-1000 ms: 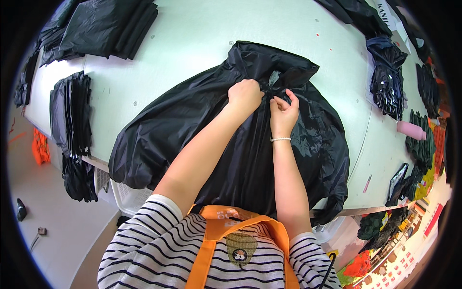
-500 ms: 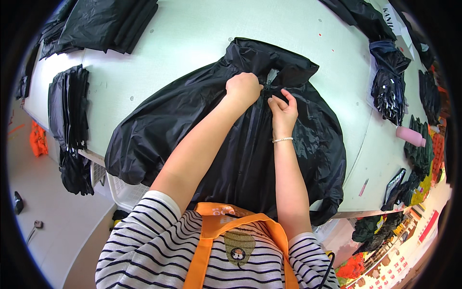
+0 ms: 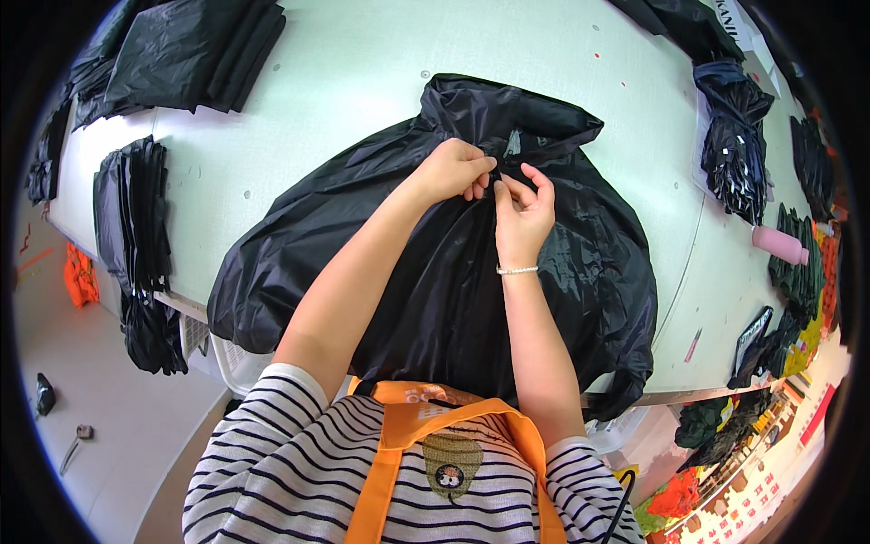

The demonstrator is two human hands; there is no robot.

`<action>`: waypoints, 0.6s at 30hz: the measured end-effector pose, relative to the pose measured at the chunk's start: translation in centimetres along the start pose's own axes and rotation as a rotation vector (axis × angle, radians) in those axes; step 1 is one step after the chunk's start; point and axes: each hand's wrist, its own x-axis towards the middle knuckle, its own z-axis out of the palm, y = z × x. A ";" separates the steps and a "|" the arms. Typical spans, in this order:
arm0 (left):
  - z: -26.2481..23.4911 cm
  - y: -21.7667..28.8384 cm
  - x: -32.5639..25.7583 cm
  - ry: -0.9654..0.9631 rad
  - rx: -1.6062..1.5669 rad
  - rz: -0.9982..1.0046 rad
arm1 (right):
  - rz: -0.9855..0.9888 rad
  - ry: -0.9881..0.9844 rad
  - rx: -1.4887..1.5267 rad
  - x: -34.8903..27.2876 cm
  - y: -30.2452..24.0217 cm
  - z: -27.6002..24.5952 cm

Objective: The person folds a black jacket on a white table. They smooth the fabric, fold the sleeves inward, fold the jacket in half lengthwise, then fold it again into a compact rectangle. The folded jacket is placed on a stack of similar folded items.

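A black, shiny jacket [image 3: 426, 299] of thin fabric lies front up on the table, its standing collar [image 3: 544, 116] pointing away from me. My left hand [image 3: 456, 170] pinches the front opening just below the collar, thumb and forefinger pressed together. Close beside it, my right hand [image 3: 526, 218] has its thumb and forefinger closed on the same front edge, while its other fingers curl loosely. What lies right between the fingertips is too small to make out. A small pale label [image 3: 514, 143] shows inside the neck.
The pale table [image 3: 344, 91] carries folded black garments [image 3: 190, 54] at far left and a black stack [image 3: 131, 213] over its left edge. At right are bundled dark garments [image 3: 732, 136], a pink bottle [image 3: 779, 245] and a small pink-handled tool [image 3: 692, 346]. A white basket [image 3: 237, 363] stands below.
My left hand has turned so its curled fingers show. My right hand has shifted slightly left, bringing its fingertips closer to the left ones. The jacket's front has creased a little differently.
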 end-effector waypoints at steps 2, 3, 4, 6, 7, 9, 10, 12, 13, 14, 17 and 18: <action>0.1 0.0 -0.2 0.015 -0.010 0.019 | -0.060 -0.030 -0.073 0.0 -0.5 0.2; 0.3 -0.2 -0.2 0.052 0.008 0.042 | -0.102 -0.049 -0.136 0.0 -1.0 0.3; 0.5 -0.5 -0.3 0.090 0.027 0.064 | -0.143 -0.069 -0.200 0.0 -1.2 0.4; 0.8 -0.4 -0.7 0.188 0.208 0.179 | -0.148 -0.092 -0.220 0.4 -0.7 0.3; 1.0 0.0 -1.2 0.247 0.370 0.271 | -0.150 -0.103 -0.230 0.5 -0.6 0.3; 1.3 0.3 -1.7 0.331 0.580 0.395 | -0.147 -0.113 -0.239 0.5 -0.5 0.1; 1.5 0.4 -1.7 0.355 0.626 0.427 | -0.156 -0.115 -0.241 0.5 -0.2 -0.1; 1.9 0.6 -2.1 0.416 0.763 0.477 | -0.166 -0.122 -0.226 0.6 -0.1 0.0; 2.0 1.0 -2.3 0.418 0.823 0.489 | -0.143 -0.135 -0.212 0.8 0.0 -0.1; 2.1 1.3 -2.6 0.419 0.883 0.501 | -0.120 -0.148 -0.199 1.0 0.2 -0.1; 2.0 1.6 -2.7 0.426 0.963 0.503 | -0.079 -0.180 -0.151 1.6 0.4 -0.4; 1.9 1.6 -2.6 0.438 0.950 0.500 | -0.081 -0.189 -0.155 1.8 0.4 -0.4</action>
